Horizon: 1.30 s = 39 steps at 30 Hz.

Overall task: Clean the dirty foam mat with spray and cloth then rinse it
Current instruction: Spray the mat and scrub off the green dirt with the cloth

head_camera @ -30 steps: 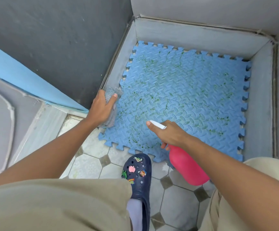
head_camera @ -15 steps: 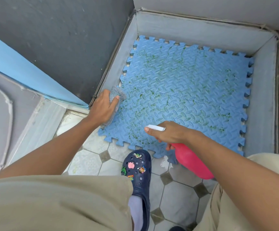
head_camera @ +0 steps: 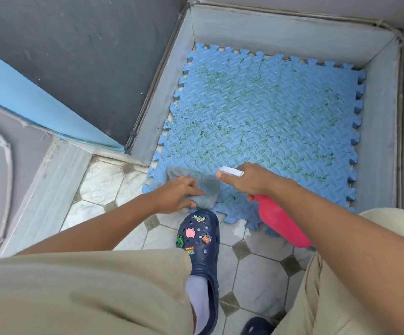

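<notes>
A blue interlocking foam mat [head_camera: 268,112] lies on the floor of a grey walled corner, speckled all over with green dirt. My left hand [head_camera: 175,195] holds a grey cloth [head_camera: 199,183] against the mat's near left edge. My right hand [head_camera: 249,178] grips a pink spray bottle [head_camera: 281,226] with a white nozzle [head_camera: 231,170], pointed left just above the mat's near edge, close to the cloth.
Grey walls [head_camera: 280,27] enclose the mat on the left, far and right sides. White octagon floor tiles [head_camera: 256,281] lie in front. My dark blue clog [head_camera: 199,240] with charms stands at the mat's near edge. My knees in beige trousers fill the bottom.
My left hand has dragged the cloth from the mat's left edge down to its near left corner. The right hand with the bottle has stayed over the near edge.
</notes>
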{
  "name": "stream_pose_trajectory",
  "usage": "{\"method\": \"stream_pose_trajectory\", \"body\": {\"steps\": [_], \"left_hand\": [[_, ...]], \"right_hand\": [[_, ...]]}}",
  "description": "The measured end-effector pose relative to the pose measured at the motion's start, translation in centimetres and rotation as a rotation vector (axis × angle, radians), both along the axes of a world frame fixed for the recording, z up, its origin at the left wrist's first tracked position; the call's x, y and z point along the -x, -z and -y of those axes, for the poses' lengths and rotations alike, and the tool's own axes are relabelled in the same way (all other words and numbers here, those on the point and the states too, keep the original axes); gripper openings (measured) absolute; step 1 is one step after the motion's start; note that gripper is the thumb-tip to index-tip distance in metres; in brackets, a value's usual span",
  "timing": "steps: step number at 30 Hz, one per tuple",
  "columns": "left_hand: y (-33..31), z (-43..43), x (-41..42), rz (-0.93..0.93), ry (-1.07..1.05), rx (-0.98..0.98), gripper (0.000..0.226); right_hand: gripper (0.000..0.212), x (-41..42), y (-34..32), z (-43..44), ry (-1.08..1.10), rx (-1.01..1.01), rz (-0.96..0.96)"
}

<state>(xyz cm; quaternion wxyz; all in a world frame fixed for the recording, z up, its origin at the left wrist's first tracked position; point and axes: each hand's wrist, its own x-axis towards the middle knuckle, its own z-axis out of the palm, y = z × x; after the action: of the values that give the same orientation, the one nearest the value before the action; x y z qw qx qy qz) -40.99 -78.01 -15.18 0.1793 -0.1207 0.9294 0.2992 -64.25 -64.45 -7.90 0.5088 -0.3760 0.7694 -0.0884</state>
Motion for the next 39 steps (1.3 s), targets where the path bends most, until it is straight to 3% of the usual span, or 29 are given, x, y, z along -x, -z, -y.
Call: {"method": "stream_pose_trajectory", "body": {"steps": [5, 7, 10, 12, 19, 22, 26, 32, 35, 39], "left_hand": [[-0.7, 1.6, 0.5, -0.014, 0.164, 0.126, 0.042], [-1.3, 4.2, -0.1, 0.025, 0.072, 0.197, 0.042], [-2.0, 7.7, -1.4, 0.075, -0.287, 0.283, 0.044], [-1.9, 7.9, -1.4, 0.116, -0.421, 0.31, 0.047], [-1.4, 7.6, -0.7, 0.129, -0.46, 0.347, 0.049], [-1.5, 7.5, -0.3, 0.147, -0.416, 0.362, 0.049], [-1.7, 7.2, 0.0, 0.111, -0.278, 0.276, 0.041], [-1.3, 0.4, 6.1, -0.042, 0.209, 0.085, 0.028], [-0.5, -4.1, 10.1, -0.158, 0.41, 0.109, 0.024], [-0.6, -6.9, 12.8, -0.086, 0.419, 0.09, 0.022]], "right_hand": [[0.076, -0.4, 0.4, -0.1, 0.001, -0.029, 0.05], [0.08, -0.4, 0.2, -0.1, -0.04, -0.064, 0.053], [0.078, -0.1, 0.0, -0.1, -0.125, -0.084, 0.024], [0.074, 0.1, -0.1, -0.2, -0.141, -0.071, 0.02], [0.077, 0.1, -0.6, 0.1, 0.037, -0.005, -0.096], [0.078, 0.9, -0.8, 0.3, 0.092, -0.018, -0.032], [0.077, 2.5, -1.1, 0.4, 0.007, -0.129, 0.041], [0.069, 4.1, -1.1, 0.3, -0.099, -0.165, -0.049], [0.064, 4.7, -1.4, 0.3, -0.045, -0.133, -0.058], [0.062, 5.1, -1.4, 0.2, 0.058, -0.129, -0.017]]}}
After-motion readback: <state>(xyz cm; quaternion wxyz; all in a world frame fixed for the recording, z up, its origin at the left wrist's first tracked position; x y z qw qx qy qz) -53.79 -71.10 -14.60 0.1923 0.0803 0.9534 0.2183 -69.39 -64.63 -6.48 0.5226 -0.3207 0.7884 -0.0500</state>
